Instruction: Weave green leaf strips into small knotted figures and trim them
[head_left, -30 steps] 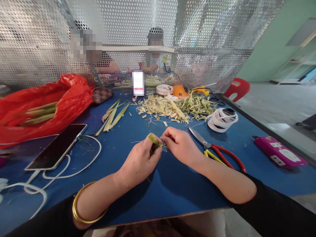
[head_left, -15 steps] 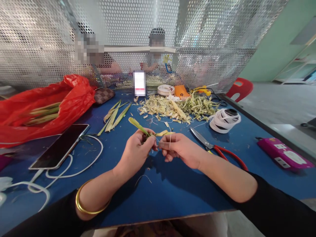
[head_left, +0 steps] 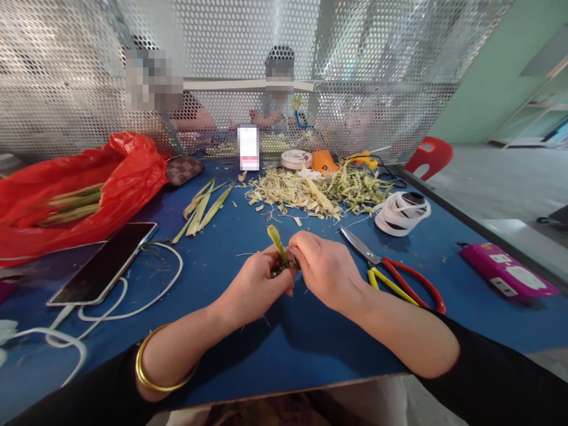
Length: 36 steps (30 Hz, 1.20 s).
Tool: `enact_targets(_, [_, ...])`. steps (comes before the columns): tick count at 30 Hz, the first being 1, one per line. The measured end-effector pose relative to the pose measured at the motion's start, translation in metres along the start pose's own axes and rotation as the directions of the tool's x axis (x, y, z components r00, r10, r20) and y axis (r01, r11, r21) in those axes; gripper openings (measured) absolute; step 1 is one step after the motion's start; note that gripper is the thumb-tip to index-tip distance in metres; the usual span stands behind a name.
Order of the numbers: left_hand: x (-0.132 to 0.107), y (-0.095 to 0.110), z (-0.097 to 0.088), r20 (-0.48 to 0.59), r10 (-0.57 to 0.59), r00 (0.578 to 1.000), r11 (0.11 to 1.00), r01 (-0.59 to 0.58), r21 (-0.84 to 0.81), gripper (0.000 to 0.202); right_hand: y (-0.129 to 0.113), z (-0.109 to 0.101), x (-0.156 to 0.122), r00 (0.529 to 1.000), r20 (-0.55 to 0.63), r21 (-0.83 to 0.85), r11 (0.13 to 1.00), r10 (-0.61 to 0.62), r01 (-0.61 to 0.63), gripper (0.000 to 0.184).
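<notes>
Both my hands meet over the middle of the blue table (head_left: 310, 349). My left hand (head_left: 255, 287) is closed around a small green leaf piece (head_left: 278, 244), whose tip sticks up between the two hands. My right hand (head_left: 326, 269) pinches the same leaf piece from the right, fingers curled tight against my left fingers. A gold bangle (head_left: 153, 370) circles my left wrist. Scissors with red and yellow handles (head_left: 390, 275) lie just right of my right hand.
A heap of leaf trimmings (head_left: 319, 192) lies behind, with loose green leaf strips (head_left: 204, 210), a white tape roll (head_left: 399, 214), a phone with white cable (head_left: 104, 263), a red bag of stalks (head_left: 80, 192) and a pink case (head_left: 506, 273). Other people sit beyond the perforated screen (head_left: 377, 77).
Half a second ago the leaf was stretched out sideways between my hands; now the hands have closed together and only a short tip stands up.
</notes>
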<state>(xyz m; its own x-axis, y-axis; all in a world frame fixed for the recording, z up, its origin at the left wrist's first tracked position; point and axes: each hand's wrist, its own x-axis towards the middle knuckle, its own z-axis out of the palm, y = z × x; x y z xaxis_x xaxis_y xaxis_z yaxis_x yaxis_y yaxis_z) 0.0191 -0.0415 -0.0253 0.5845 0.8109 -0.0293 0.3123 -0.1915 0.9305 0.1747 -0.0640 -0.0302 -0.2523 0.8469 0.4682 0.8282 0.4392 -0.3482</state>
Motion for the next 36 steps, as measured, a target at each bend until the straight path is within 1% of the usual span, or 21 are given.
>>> enact_targets(2, [-0.001, 0.0, 0.001, 0.04, 0.029, 0.999, 0.999, -0.03, 0.032, 0.011, 0.0, 0.001, 0.0, 0.997, 0.026, 0.062, 0.995, 0.073, -0.075, 0.016])
enact_targets(4, [-0.003, 0.0, 0.001, 0.042, 0.053, 0.998, 0.995, -0.057, 0.081, 0.009, 0.0, 0.001, 0.001, 0.986, 0.036, 0.143, 0.976, 0.162, -0.166, 0.014])
enact_targets(6, [-0.004, 0.001, 0.001, 0.01, 0.089, 0.996, 0.982, -0.089, 0.164, 0.006, 0.001, 0.001, 0.003, 0.969, 0.054, 0.238, 0.939, 0.242, -0.248, 0.013])
enact_targets(8, [-0.006, 0.001, 0.001, -0.041, 0.146, 0.989, 0.954, -0.129, 0.272, 0.01, 0.003, 0.001, 0.005, 0.948, 0.106, 0.354, 0.88, 0.299, -0.317, 0.015])
enact_targets(10, [-0.007, 0.002, 0.002, -0.065, 0.215, 0.974, 0.912, -0.176, 0.37, 0.014, 0.004, 0.003, 0.007, 0.912, 0.221, 0.484, 0.773, 0.347, -0.411, 0.016])
enact_targets(11, [-0.008, 0.002, 0.002, -0.062, 0.245, 0.967, 0.891, -0.2, 0.408, 0.012, 0.005, 0.004, 0.007, 0.878, 0.305, 0.537, 0.694, 0.37, -0.479, 0.015])
enact_targets(13, [-0.009, 0.001, 0.002, -0.052, 0.285, 0.957, 0.863, -0.233, 0.449, 0.009, 0.006, 0.005, 0.01, 0.78, 0.49, 0.589, 0.511, 0.39, -0.626, 0.014])
enact_targets(15, [-0.008, 0.0, 0.001, -0.095, 0.287, 0.953, 0.877, -0.222, 0.426, 0.009, 0.007, 0.005, 0.013, 0.696, 0.612, 0.598, 0.356, 0.377, -0.718, 0.015])
enact_targets(16, [-0.007, 0.0, 0.0, -0.141, 0.269, 0.953, 0.903, -0.198, 0.382, 0.01, 0.009, 0.004, 0.014, 0.68, 0.636, 0.604, 0.312, 0.366, -0.733, 0.015])
enact_targets(17, [-0.005, 0.0, -0.002, -0.2, 0.235, 0.951, 0.935, -0.165, 0.314, 0.01, 0.01, 0.003, 0.015, 0.683, 0.636, 0.618, 0.295, 0.359, -0.729, 0.015])
enact_targets(19, [-0.001, 0.0, -0.007, -0.313, 0.128, 0.941, 0.987, -0.089, 0.136, 0.009, 0.011, 0.002, 0.016, 0.723, 0.598, 0.639, 0.338, 0.347, -0.691, 0.015])
enact_targets(21, [0.004, 0.001, -0.011, -0.389, 0.011, 0.921, 0.999, -0.03, -0.042, 0.009, 0.01, 0.0, 0.014, 0.798, 0.519, 0.636, 0.487, 0.306, -0.599, 0.015])
enact_targets(23, [0.007, 0.001, -0.014, -0.416, -0.078, 0.906, 0.986, 0.009, -0.165, 0.008, 0.006, -0.002, 0.009, 0.916, 0.346, 0.614, 0.689, 0.204, -0.385, 0.016])
enact_targets(24, [0.008, 0.002, -0.014, -0.415, -0.111, 0.903, 0.977, 0.023, -0.212, 0.009, 0.004, -0.003, 0.007, 0.971, 0.206, 0.586, 0.779, 0.121, -0.221, 0.015])
enact_targets(25, [0.009, 0.001, -0.013, -0.407, -0.14, 0.902, 0.966, 0.035, -0.255, 0.01, 0.001, -0.004, 0.004, 0.996, 0.085, 0.555, 0.83, 0.017, -0.061, 0.012])
enact_targets(26, [0.009, 0.001, -0.012, -0.394, -0.16, 0.905, 0.956, 0.043, -0.29, 0.01, -0.001, -0.005, 0.002, 0.996, 0.023, 0.537, 0.842, -0.083, 0.058, 0.011])
enact_targets(27, [0.009, 0.0, -0.011, -0.38, -0.171, 0.909, 0.947, 0.046, -0.317, 0.01, -0.003, -0.005, 0.0, 0.987, -0.004, 0.536, 0.833, -0.16, 0.137, 0.011])
enact_targets(29, [0.009, -0.002, -0.008, -0.348, -0.17, 0.922, 0.937, 0.042, -0.347, 0.01, -0.006, -0.006, -0.002, 0.968, 0.041, 0.562, 0.807, -0.246, 0.181, 0.013])
enact_targets(31, [0.009, -0.005, -0.007, -0.327, -0.145, 0.934, 0.939, 0.026, -0.342, 0.01, -0.008, -0.005, -0.003, 0.952, 0.082, 0.527, 0.823, -0.295, 0.21, 0.014])
enact_targets(33, [0.009, -0.007, -0.007, -0.322, -0.122, 0.939, 0.946, 0.012, -0.323, 0.01, -0.009, -0.004, -0.003, 0.928, 0.069, 0.423, 0.853, -0.367, 0.306, 0.014])
enact_targets(36, [0.009, -0.008, -0.006, -0.321, -0.116, 0.94, 0.953, 0.014, -0.302, 0.009, -0.012, -0.005, -0.006, 0.886, 0.034, 0.324, 0.843, -0.463, 0.429, 0.016])
